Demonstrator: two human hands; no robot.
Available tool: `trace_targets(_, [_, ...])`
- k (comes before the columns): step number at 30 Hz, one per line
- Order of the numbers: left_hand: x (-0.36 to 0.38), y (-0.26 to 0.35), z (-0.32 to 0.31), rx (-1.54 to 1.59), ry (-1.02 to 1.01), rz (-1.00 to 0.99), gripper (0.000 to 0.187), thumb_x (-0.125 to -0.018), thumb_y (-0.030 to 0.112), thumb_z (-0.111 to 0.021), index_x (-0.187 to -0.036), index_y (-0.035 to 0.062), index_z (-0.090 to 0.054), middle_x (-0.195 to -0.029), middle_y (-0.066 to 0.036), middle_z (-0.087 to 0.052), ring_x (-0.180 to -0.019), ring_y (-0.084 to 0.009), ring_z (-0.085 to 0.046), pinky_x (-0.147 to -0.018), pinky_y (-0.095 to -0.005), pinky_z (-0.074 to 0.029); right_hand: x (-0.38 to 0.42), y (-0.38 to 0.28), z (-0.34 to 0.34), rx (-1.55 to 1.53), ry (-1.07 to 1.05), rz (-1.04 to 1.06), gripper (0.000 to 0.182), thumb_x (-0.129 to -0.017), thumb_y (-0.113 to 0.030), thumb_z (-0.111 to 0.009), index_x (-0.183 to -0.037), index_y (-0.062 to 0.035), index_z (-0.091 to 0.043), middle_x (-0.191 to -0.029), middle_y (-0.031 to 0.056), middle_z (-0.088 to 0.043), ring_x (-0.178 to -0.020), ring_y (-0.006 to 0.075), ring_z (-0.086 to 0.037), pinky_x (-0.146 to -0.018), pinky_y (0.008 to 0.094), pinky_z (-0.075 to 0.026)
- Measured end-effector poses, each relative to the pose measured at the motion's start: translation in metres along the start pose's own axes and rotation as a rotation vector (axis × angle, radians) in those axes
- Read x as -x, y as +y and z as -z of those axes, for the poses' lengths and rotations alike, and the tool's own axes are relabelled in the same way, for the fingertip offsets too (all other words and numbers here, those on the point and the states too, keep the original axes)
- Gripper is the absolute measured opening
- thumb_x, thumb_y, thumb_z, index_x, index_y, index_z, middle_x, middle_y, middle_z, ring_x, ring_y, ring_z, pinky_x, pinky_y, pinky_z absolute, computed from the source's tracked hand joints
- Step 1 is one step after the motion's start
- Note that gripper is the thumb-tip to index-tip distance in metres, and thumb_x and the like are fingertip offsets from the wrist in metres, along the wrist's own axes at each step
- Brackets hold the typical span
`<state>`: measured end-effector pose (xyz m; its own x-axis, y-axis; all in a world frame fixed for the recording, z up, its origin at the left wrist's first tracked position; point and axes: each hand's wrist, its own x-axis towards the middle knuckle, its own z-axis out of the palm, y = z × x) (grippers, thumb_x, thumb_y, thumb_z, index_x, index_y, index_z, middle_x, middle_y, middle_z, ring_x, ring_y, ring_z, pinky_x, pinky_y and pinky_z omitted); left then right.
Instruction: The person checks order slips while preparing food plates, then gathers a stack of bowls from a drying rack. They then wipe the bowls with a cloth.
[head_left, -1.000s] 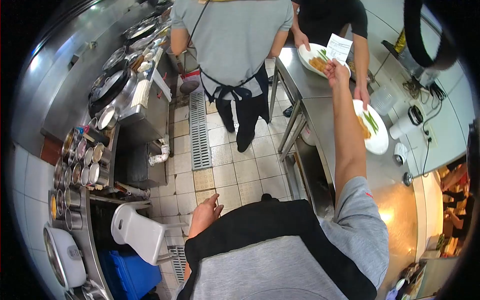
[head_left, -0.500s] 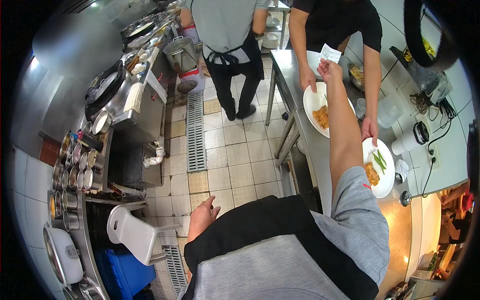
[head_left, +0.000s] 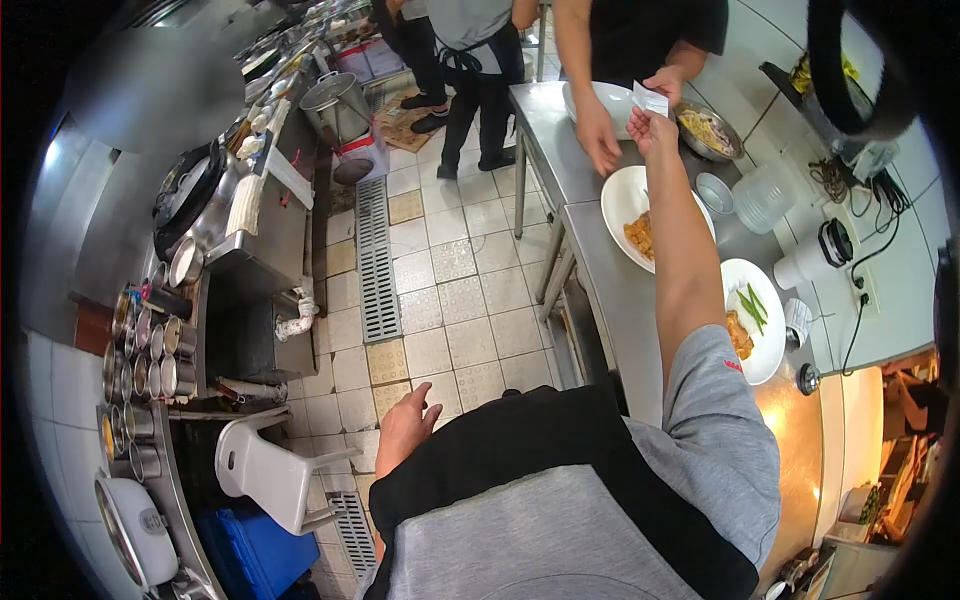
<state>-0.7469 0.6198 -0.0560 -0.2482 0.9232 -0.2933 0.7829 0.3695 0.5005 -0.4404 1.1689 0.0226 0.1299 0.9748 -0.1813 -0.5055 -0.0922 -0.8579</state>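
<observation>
My right hand point(head_left: 652, 132) reaches over the steel counter point(head_left: 633, 340), its fingers closed on a small white paper slip point(head_left: 651, 98). A co-worker's hand point(head_left: 664, 82) is at the slip's far edge; the co-worker's other hand point(head_left: 599, 142) hovers near a white plate point(head_left: 617, 196). This plate bears orange-brown food and lies partly behind my forearm. Nearer to me, a second white plate point(head_left: 766, 348) holds similar food and green bean-like pieces. My left hand point(head_left: 404, 430) hangs over the floor at my side, holding nothing, fingers apart.
A metal bowl of food point(head_left: 708, 133), clear plastic containers point(head_left: 764, 200) and a white cup-shaped appliance point(head_left: 808, 262) stand along the wall. At left are a white stool point(head_left: 262, 462), a blue bin point(head_left: 262, 548) and several metal canisters point(head_left: 178, 376). Other people point(head_left: 470, 60) stand in the aisle.
The co-worker has let go of both plates, which now rest on the counter, and has brought one hand to the slip. Another person's legs have come into view in the aisle.
</observation>
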Motion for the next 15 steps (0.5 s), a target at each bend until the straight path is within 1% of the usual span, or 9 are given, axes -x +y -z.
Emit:
trace_targets(4, [-0.013,0.012,0.001,-0.018,-0.054,-0.077,0.042,-0.084,0.025,-0.062,-0.122,0.0083,-0.053,-0.095,-0.019,-0.064,-0.084,-0.0339,-0.063,-0.072,-0.0419,-0.049,0.018,-0.012,0.012,-0.029,-0.02,0.046,0.018,-0.086,-0.004,-0.045,-0.103,0.0014,-0.049,-0.092,0.0153,-0.064,-0.069,0.0233,-0.062,-0.06,0.0362,-0.055])
trace_targets(6, [-0.026,0.019,0.001,0.026,-0.127,-0.128,0.044,-0.084,0.026,-0.062,-0.123,0.0083,-0.053,-0.094,-0.018,-0.065,-0.083,-0.0323,-0.064,-0.072,-0.0409,-0.049,0.035,-0.025,0.022,0.01,-0.065,0.007,0.028,-0.087,-0.006,-0.048,-0.115,-0.0008,-0.046,-0.096,0.0167,-0.063,-0.071,0.0252,-0.063,-0.063,0.0369,-0.056])
trace_targets(8, [-0.045,0.032,0.002,0.053,-0.229,-0.207,0.045,-0.084,0.025,-0.063,-0.124,0.0083,-0.052,-0.092,-0.017,-0.065,-0.081,-0.031,-0.064,-0.072,-0.0397,-0.05,0.082,-0.05,0.036,0.126,-0.168,0.086,0.036,-0.088,-0.01,-0.052,-0.122,-0.0028,-0.045,-0.095,0.0139,-0.064,-0.072,0.0222,-0.062,-0.063,0.0341,-0.055])
trace_targets(10, [-0.065,0.054,0.002,0.068,-0.366,-0.307,0.046,-0.084,0.025,-0.063,-0.126,0.0084,-0.051,-0.091,-0.016,-0.065,-0.078,-0.0298,-0.064,-0.071,-0.0383,-0.05,0.133,-0.073,0.071,0.304,-0.259,0.177,0.04,-0.088,-0.016,-0.057,-0.125,-0.0038,-0.047,-0.093,0.0105,-0.064,-0.07,0.0178,-0.062,-0.061,0.0304,-0.053])
trace_targets(11, [-0.078,0.064,0.0,0.068,-0.42,-0.387,0.046,-0.084,0.024,-0.063,-0.126,0.0084,-0.051,-0.089,-0.014,-0.065,-0.077,-0.0276,-0.064,-0.07,-0.0371,-0.05,0.164,-0.082,0.094,0.418,-0.247,0.253,0.036,-0.087,-0.018,-0.058,-0.12,-0.0041,-0.054,-0.092,0.0076,-0.063,-0.068,0.0142,-0.061,-0.059,0.0279,-0.051])
trace_targets(12, [-0.09,0.075,-0.006,0.072,-0.476,-0.468,0.046,-0.085,0.023,-0.063,-0.126,0.0085,-0.051,-0.087,-0.013,-0.065,-0.077,-0.0254,-0.063,-0.07,-0.0359,-0.05,0.192,-0.09,0.118,0.556,-0.165,0.31,0.034,-0.087,-0.018,-0.058,-0.118,-0.0036,-0.056,-0.09,0.0079,-0.063,-0.067,0.0135,-0.061,-0.059,0.0273,-0.05])
trace_targets(13, [-0.102,0.088,-0.013,0.084,-0.527,-0.547,0.046,-0.085,0.022,-0.063,-0.127,0.0085,-0.051,-0.085,-0.012,-0.065,-0.076,-0.0233,-0.063,-0.069,-0.0347,-0.05,0.217,-0.097,0.148,0.744,-0.025,0.375,0.035,-0.087,-0.017,-0.057,-0.119,-0.0041,-0.055,-0.093,0.0078,-0.062,-0.068,0.0131,-0.06,-0.062,0.0272,-0.05])
trace_targets(14, [-0.116,0.1,-0.022,0.144,-0.574,-0.588,0.046,-0.085,0.023,-0.062,-0.128,0.0089,-0.05,-0.087,-0.012,-0.064,-0.077,-0.0213,-0.063,-0.068,-0.0335,-0.05,0.237,-0.103,0.183,0.934,0.11,0.427,0.036,-0.087,-0.017,-0.057,-0.121,-0.0046,-0.054,-0.096,0.0077,-0.061,-0.068,0.0128,-0.059,-0.064,0.027,-0.049])
trace_targets(15, [-0.133,0.111,-0.031,0.206,-0.617,-0.621,0.047,-0.086,0.023,-0.062,-0.129,0.0094,-0.049,-0.089,-0.011,-0.064,-0.078,-0.0193,-0.062,-0.068,-0.0323,-0.05,0.251,-0.103,0.223,1.074,0.336,0.573,0.039,-0.085,-0.017,-0.058,-0.122,-0.0032,-0.053,-0.099,0.0103,-0.061,-0.07,0.0152,-0.06,-0.066,0.0284,-0.05])
